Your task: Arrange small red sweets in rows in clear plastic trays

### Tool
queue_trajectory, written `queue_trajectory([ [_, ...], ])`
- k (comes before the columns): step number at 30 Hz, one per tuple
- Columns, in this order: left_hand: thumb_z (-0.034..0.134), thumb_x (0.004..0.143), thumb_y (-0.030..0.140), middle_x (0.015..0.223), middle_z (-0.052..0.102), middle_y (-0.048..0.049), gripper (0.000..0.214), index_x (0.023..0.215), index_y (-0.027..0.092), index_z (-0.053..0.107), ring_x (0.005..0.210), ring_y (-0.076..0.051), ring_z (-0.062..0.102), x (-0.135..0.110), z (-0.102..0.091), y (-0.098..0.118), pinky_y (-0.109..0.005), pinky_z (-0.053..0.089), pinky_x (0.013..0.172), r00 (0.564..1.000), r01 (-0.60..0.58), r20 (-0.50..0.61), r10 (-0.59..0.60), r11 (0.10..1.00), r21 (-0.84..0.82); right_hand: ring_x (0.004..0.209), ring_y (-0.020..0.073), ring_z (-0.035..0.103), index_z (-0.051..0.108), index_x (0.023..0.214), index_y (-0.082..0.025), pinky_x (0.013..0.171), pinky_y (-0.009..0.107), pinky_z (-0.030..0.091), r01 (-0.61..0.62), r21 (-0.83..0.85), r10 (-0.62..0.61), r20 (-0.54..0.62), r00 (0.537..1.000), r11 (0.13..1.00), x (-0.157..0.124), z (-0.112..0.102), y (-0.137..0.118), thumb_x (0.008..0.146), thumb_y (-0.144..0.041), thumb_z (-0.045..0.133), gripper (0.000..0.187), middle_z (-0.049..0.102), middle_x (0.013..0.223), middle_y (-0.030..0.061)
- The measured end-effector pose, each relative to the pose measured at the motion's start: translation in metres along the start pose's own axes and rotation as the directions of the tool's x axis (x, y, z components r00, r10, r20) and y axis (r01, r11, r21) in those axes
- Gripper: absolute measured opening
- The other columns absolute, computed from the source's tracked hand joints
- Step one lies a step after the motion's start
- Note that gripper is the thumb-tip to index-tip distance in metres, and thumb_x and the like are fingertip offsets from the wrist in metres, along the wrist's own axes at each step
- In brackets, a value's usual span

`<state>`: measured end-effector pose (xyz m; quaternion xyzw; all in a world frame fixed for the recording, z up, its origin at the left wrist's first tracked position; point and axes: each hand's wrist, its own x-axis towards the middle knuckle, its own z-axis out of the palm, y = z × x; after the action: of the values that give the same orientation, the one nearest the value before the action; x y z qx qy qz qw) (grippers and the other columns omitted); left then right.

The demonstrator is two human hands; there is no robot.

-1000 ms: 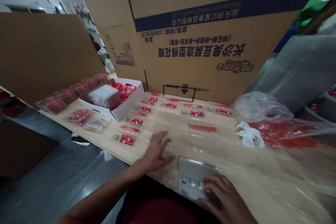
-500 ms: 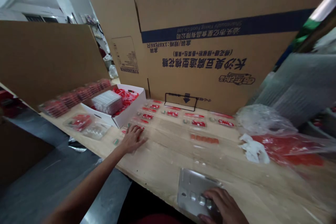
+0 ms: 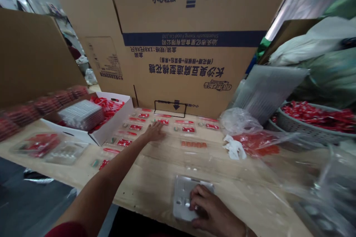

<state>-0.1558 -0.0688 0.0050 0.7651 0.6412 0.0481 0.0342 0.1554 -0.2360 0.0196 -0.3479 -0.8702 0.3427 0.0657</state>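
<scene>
My left hand [image 3: 154, 132] reaches forward across the wooden table [image 3: 155, 170], its fingers extended and their tips on or just by a clear packet with a red-and-white card [image 3: 163, 122]. Several such packets and thin red sticks lie in rows around it. My right hand [image 3: 211, 207] lies curled over a brushed-steel plate [image 3: 182, 198] with small square openings near the table's front edge, partly hiding it. I cannot tell whether it grips the plate.
A white cardboard box [image 3: 111, 126] holds clear trays and red packets. Red packs [image 3: 47, 105] line the far left. A large printed carton [image 3: 178, 63] stands behind. To the right lie a plastic bag with red contents [image 3: 256, 142] and a grey basket of red packets [image 3: 311, 122].
My left hand has moved forward from near the table's front edge to the rows of packets. My right hand stays on the plate. The view has turned, bringing the basket in at right.
</scene>
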Motion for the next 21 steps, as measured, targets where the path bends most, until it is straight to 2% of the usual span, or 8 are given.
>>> queue_trajectory([
  [4, 0.047, 0.08, 0.047, 0.14, 0.038, -0.0153, 0.057, 0.131, 0.021, 0.04, 0.128, -0.034, 0.033, -0.002, 0.003, -0.007, -0.053, 0.032, 0.098, 1.0, -0.017, -0.014, 0.017, 1.0, 0.006, 0.092, 0.0149, 0.052, 0.062, 0.091, -0.023, 0.078, 0.024, 0.043, 0.042, 0.084, -0.043, 0.004, 0.999, 0.996, 0.0, 0.0, 0.012, 0.066, -0.016, 0.075, 0.029, 0.055, 0.098, -0.0001],
  [7, 0.049, 0.079, 0.046, 0.141, 0.037, -0.0154, 0.058, 0.131, 0.022, 0.041, 0.13, -0.036, 0.029, -0.002, 0.001, 0.002, -0.056, 0.027, 0.1, 0.999, -0.033, -0.031, 0.034, 0.999, 0.025, 0.093, 0.0148, 0.051, 0.062, 0.094, -0.023, 0.079, 0.024, 0.043, 0.095, 0.041, -0.096, 0.02, 0.995, 0.995, -0.001, -0.002, 0.013, 0.069, -0.017, 0.071, 0.027, 0.054, 0.099, 0.0005],
  [10, 0.051, 0.079, 0.046, 0.144, 0.033, -0.0138, 0.056, 0.129, 0.022, 0.043, 0.133, -0.036, 0.022, 0.009, 0.001, 0.031, -0.055, 0.019, 0.105, 0.994, -0.1, -0.044, 0.101, 0.995, 0.024, 0.095, 0.0178, 0.05, 0.062, 0.093, -0.021, 0.079, 0.027, 0.043, 0.145, -0.173, -0.144, 0.014, 0.989, 0.974, 0.0, 0.002, 0.006, 0.073, -0.018, 0.066, 0.02, 0.056, 0.1, 0.0025],
  [13, 0.053, 0.08, 0.044, 0.142, 0.036, -0.0137, 0.046, 0.12, 0.021, 0.053, 0.134, -0.036, 0.022, 0.021, -0.006, 0.071, -0.056, 0.016, 0.105, 0.988, -0.149, -0.037, 0.149, 0.989, 0.003, 0.091, 0.022, 0.051, 0.062, 0.083, -0.017, 0.074, 0.032, 0.045, 0.188, -0.449, -0.191, 0.039, 0.981, 0.874, 0.0, 0.014, -0.003, 0.078, -0.018, 0.061, 0.005, 0.058, 0.097, 0.0066],
  [15, 0.053, 0.08, 0.044, 0.142, 0.036, -0.0145, 0.044, 0.118, 0.02, 0.055, 0.134, -0.036, 0.021, 0.016, -0.015, 0.095, -0.058, 0.017, 0.105, 0.987, -0.158, -0.044, 0.157, 0.987, -0.012, 0.089, 0.0223, 0.051, 0.062, 0.078, -0.016, 0.071, 0.032, 0.045, 0.195, -0.534, -0.209, 0.034, 0.977, 0.823, 0.0, 0.021, -0.006, 0.08, -0.018, 0.06, 0.004, 0.059, 0.094, 0.0075],
  [17, 0.052, 0.079, 0.05, 0.143, 0.034, -0.0142, 0.052, 0.122, 0.021, 0.05, 0.134, -0.033, 0.023, -0.007, -0.022, 0.113, -0.054, 0.022, 0.105, 0.971, -0.239, -0.044, 0.237, 0.969, -0.067, 0.09, 0.0207, 0.05, 0.061, 0.081, -0.016, 0.074, 0.031, 0.045, 0.201, -0.523, -0.235, 0.001, 0.972, 0.828, -0.001, 0.024, -0.006, 0.082, -0.018, 0.059, 0.003, 0.059, 0.095, 0.0062],
  [19, 0.055, 0.076, 0.054, 0.144, 0.033, -0.0144, 0.062, 0.127, 0.021, 0.045, 0.132, -0.029, 0.028, -0.048, -0.023, 0.123, -0.048, 0.026, 0.105, 0.899, -0.432, -0.034, 0.436, 0.874, -0.222, 0.092, 0.0193, 0.049, 0.06, 0.086, -0.016, 0.08, 0.031, 0.044, 0.199, -0.478, -0.254, -0.051, 0.966, 0.856, -0.002, 0.026, -0.003, 0.082, -0.016, 0.057, 0.004, 0.058, 0.098, 0.0053],
  [21, 0.058, 0.072, 0.055, 0.143, 0.035, -0.0123, 0.065, 0.128, 0.026, 0.043, 0.13, -0.029, 0.032, -0.094, -0.015, 0.124, -0.05, 0.027, 0.104, 0.846, -0.498, 0.008, 0.534, 0.794, -0.348, 0.094, 0.0188, 0.048, 0.058, 0.088, -0.015, 0.085, 0.031, 0.044, 0.185, -0.43, -0.25, -0.098, 0.963, 0.884, -0.002, 0.026, -0.001, 0.082, -0.013, 0.054, 0.007, 0.058, 0.099, 0.0056],
])
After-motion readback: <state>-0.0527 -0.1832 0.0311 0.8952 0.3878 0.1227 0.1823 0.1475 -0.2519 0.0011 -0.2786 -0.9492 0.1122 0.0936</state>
